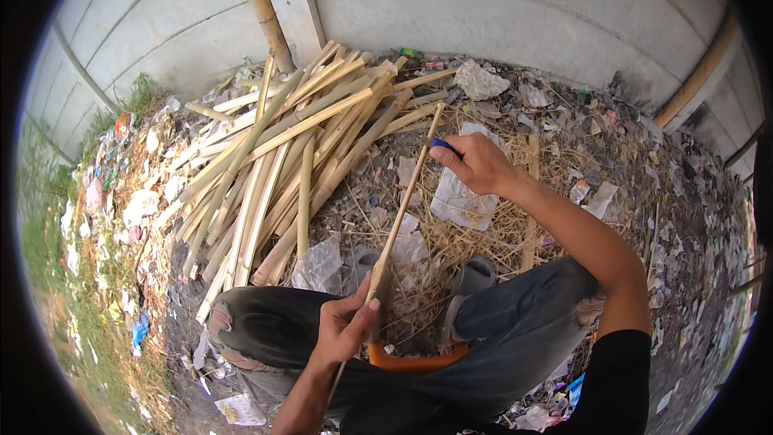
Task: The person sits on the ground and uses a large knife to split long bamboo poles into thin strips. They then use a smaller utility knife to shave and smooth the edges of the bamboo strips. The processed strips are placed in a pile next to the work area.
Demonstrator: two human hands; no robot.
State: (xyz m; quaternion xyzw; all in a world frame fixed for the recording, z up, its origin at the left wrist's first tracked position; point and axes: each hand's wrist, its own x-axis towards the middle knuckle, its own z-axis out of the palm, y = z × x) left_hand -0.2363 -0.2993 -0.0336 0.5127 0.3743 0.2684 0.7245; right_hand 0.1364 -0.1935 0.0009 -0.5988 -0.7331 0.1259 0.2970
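Observation:
A long, thin bamboo strip (407,200) runs slantwise up and away in front of me. My left hand (346,326) is closed round its near part, thumb on top, above my left thigh. Pale fibres stand off the strip by the fingers. My right hand (475,163) is closed on a blue-handled tool (443,143), which lies against the strip near its far end. The blade is too small to make out, so I cannot tell for certain that it is a knife.
A heap of split bamboo pieces (282,141) lies to the left, by the concrete wall (483,12). Shavings (491,234) and plastic litter cover the ground. A pale rock (481,80) sits near the wall. Below me shows an orange seat edge (419,361).

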